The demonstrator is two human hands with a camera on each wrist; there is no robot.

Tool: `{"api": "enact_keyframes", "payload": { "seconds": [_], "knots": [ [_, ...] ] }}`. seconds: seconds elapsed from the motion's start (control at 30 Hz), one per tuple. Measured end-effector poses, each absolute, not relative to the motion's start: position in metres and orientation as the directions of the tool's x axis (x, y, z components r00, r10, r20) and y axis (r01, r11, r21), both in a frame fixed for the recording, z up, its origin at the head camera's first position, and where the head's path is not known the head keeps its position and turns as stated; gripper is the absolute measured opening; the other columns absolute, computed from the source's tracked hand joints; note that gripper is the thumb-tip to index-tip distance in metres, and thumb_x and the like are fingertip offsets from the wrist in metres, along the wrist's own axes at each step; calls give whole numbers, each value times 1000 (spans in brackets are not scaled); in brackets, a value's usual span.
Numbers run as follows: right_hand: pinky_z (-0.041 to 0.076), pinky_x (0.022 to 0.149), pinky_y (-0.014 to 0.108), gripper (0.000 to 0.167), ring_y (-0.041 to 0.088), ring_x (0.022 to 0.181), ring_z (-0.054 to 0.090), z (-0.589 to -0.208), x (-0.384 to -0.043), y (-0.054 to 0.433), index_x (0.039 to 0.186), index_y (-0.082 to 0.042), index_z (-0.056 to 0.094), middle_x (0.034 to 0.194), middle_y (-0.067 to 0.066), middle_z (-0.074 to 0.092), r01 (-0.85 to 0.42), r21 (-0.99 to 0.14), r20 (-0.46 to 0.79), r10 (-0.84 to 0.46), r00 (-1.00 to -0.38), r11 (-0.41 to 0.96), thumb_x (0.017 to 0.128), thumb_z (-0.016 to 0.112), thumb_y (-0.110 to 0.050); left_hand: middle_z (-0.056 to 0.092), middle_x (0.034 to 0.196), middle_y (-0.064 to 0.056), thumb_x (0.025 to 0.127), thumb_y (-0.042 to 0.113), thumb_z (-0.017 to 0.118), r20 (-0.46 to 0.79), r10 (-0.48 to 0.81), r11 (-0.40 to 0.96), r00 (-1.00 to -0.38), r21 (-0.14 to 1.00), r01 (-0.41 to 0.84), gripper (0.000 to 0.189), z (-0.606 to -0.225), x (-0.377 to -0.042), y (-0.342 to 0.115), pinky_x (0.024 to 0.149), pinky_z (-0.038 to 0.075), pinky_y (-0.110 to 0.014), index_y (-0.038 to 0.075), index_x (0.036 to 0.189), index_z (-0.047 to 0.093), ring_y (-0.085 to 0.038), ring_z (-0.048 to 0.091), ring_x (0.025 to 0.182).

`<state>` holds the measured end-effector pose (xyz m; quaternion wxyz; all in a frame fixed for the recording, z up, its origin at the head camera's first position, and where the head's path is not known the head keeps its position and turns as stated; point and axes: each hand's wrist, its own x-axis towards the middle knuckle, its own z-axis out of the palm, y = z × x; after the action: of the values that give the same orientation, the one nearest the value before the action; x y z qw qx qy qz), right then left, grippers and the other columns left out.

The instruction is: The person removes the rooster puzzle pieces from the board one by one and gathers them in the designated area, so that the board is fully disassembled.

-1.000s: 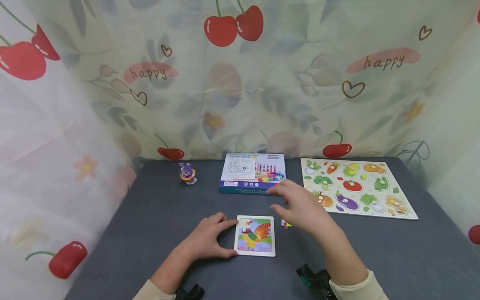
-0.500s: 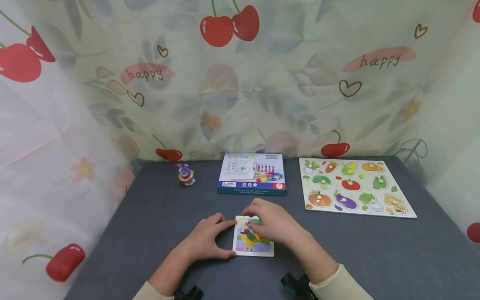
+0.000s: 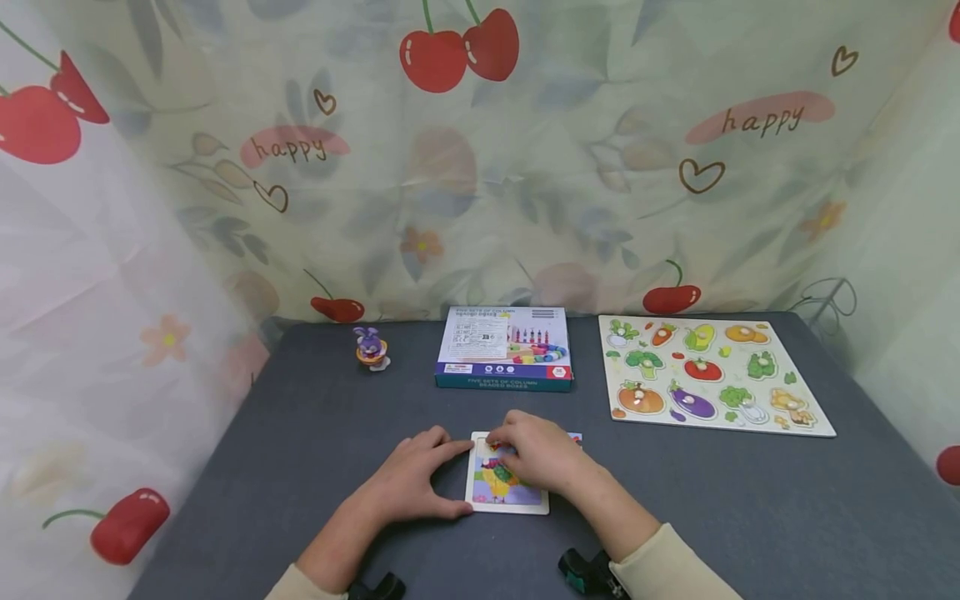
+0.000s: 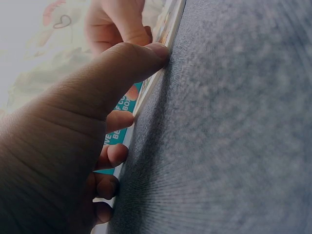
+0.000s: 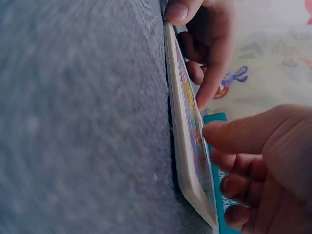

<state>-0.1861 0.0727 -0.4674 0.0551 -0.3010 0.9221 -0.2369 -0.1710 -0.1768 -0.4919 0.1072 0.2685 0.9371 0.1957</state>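
A small white-framed jigsaw puzzle (image 3: 510, 507) with a colourful hen picture lies flat on the dark grey cloth. My left hand (image 3: 408, 479) holds its left side, the thumb at the near corner and the forefinger at the far corner. Over the puzzle's upper right part is my right hand (image 3: 543, 454), its thumb and forefinger on the picture. In the right wrist view the right thumb (image 5: 234, 136) meets the puzzle's edge, other fingers bent behind it. Whether a piece sits between these fingertips is hidden. A coloured piece (image 3: 576, 437) peeks out beyond the right hand.
Behind the puzzle lies a flat boxed toy set (image 3: 502, 384) with a teal side. A vegetable peg board (image 3: 720, 371) lies at the back right. At the back left stands a small purple rabbit figure (image 3: 371, 348). A patterned curtain (image 3: 480, 192) hangs behind the table.
My right hand has come left and down from above the table beside the box onto the puzzle, then shifted slightly nearer. The left hand has kept its hold on the puzzle's left side.
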Motion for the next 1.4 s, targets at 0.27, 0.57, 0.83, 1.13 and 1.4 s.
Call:
{"api": "enact_keyframes", "payload": {
  "seconds": [0.27,0.57,0.83,1.13,1.4],
  "knots": [
    [47,72,29,21,10,78,52,-476,-188,72,116,-17,78,94,-5,52,-493,-474,24,-548,-836,730,95,74,-18,46,107,10,77,79,70,-96,543,783,-834,418,461,88,-490,-170,-176,81,37,-36,32,149,55,-11,45,90],
    [48,78,35,18,15,88,54,-476,-188,70,111,-21,74,105,-2,50,-451,-491,17,-510,-860,745,94,75,-15,46,108,10,78,76,71,-85,551,778,-830,413,474,86,-490,-171,-177,81,36,-36,31,150,54,-11,44,90],
    [51,91,43,32,18,94,59,-468,-190,76,121,-12,72,111,2,68,-399,-531,-21,-482,-876,748,90,79,-16,46,108,10,78,77,71,-82,551,776,-831,416,474,86,-491,-171,-177,81,36,-36,32,149,55,-11,45,91],
    [52,83,40,27,15,88,60,-462,-193,86,119,-17,79,103,0,72,-432,-494,-21,-507,-862,755,92,78,-16,46,108,10,77,79,70,-93,545,784,-833,409,467,87,-491,-171,-176,82,36,-37,32,149,54,-11,45,91],
    [47,68,33,18,12,74,55,-457,-193,89,112,-16,77,80,-8,59,-398,-563,7,-477,-879,724,94,75,-15,46,109,9,77,80,68,-90,545,783,-834,411,467,87,-492,-171,-177,81,36,-37,33,149,55,-11,45,91]
  ]
}}
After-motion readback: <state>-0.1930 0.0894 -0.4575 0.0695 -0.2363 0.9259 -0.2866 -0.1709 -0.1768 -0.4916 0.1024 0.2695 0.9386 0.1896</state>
